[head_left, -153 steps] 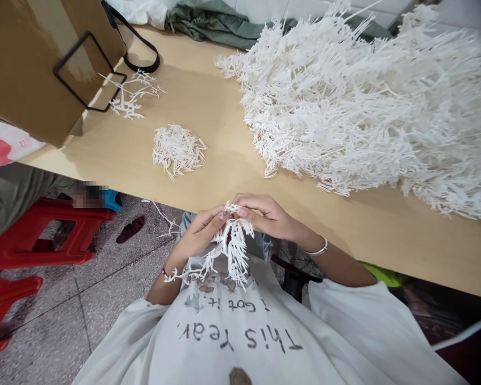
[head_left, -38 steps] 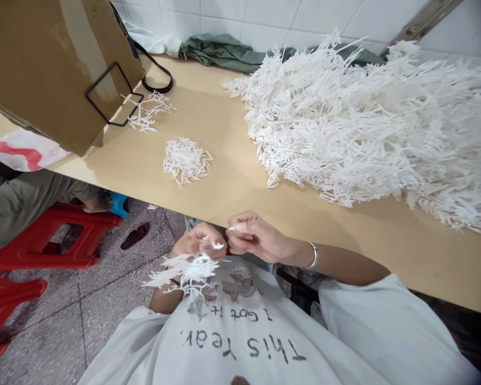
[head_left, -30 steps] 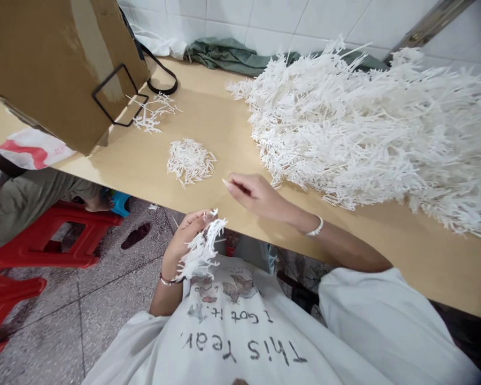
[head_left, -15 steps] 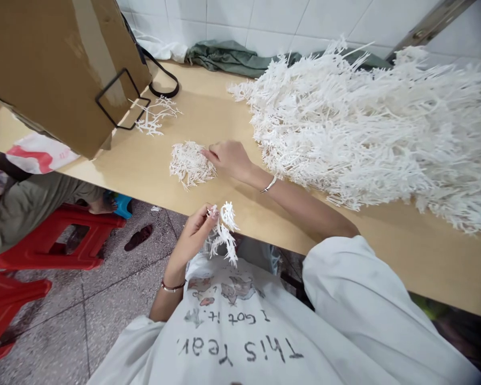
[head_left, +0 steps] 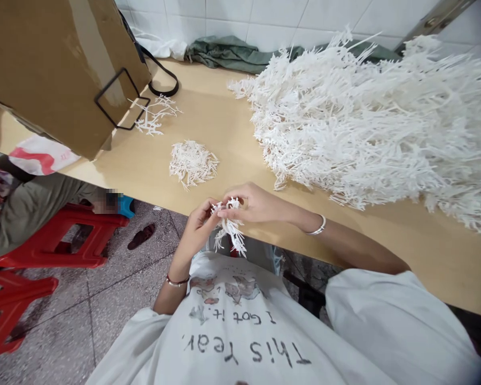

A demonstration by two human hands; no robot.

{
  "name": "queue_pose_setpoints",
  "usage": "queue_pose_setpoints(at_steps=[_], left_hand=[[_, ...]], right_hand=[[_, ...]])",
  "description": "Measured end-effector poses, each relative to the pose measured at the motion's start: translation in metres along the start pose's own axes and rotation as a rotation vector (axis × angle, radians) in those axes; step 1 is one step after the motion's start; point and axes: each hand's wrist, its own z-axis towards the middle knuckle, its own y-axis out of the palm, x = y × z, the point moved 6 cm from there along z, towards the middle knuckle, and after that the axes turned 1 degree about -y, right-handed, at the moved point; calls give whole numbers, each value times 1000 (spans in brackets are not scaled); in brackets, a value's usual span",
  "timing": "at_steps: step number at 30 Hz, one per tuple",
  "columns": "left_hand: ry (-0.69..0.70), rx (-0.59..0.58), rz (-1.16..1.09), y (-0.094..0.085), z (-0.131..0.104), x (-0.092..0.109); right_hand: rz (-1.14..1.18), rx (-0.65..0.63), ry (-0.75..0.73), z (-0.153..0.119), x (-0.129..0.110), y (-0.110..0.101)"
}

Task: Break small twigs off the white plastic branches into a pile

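Observation:
Just off the table's front edge, my left hand (head_left: 200, 225) pinches a white branched plastic sprig (head_left: 235, 239), whose forked tips hang below the fingers. Thumb and fingers of my right hand (head_left: 255, 203) are closed on the upper part of the same sprig, meeting the left fingertips there. Whether a small loose piece is also between the fingers is too fine to make out. Beyond the hands lies a small heap of short white plastic pieces (head_left: 193, 163). A big pile of similar white branched sprigs (head_left: 361, 128) covers the table's right side.
On the left stands a cardboard box (head_left: 60, 64) with a black wire stand (head_left: 122, 99) against it. A few bare white branches (head_left: 156, 115) lie beside that. Dark green cloth (head_left: 232, 53) runs along the tiled wall. Someone sits at far left, near red stools (head_left: 64, 240).
My right hand has come back from the small heap towards me and now grips the sprig beside my left hand. The left hand has barely shifted.

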Motion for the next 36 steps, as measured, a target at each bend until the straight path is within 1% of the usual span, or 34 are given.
queue_pose_setpoints(at_steps=[4,9,11,15,17,19,21,22,24,27,29,31,36], left_hand=[[-7,8,-7,7,2,0],[-23,4,6,16,1,0],[-11,25,44,18,0,1],[71,105,168,20,-2,4],[123,154,206,20,-3,6],[205,221,233,17,-4,10],[324,265,300,13,-7,17],[384,263,354,11,-9,21],[460,228,470,10,-11,26],[504,159,546,8,-13,30],[521,126,537,7,-13,31],[509,121,498,7,-11,30],[443,193,371,4,-6,24]], right_hand=[[98,32,41,-14,3,3],[225,42,152,-24,17,7],[291,51,185,-27,21,9],[469,31,209,-32,25,16],[519,12,216,-33,23,17],[547,27,216,-34,21,16],[579,61,205,-34,20,14],[593,76,197,-34,19,13],[605,84,179,-34,17,13],[611,95,146,-34,15,13],[611,108,134,-34,14,13],[602,112,128,-35,14,14],[541,76,86,-35,8,18]])
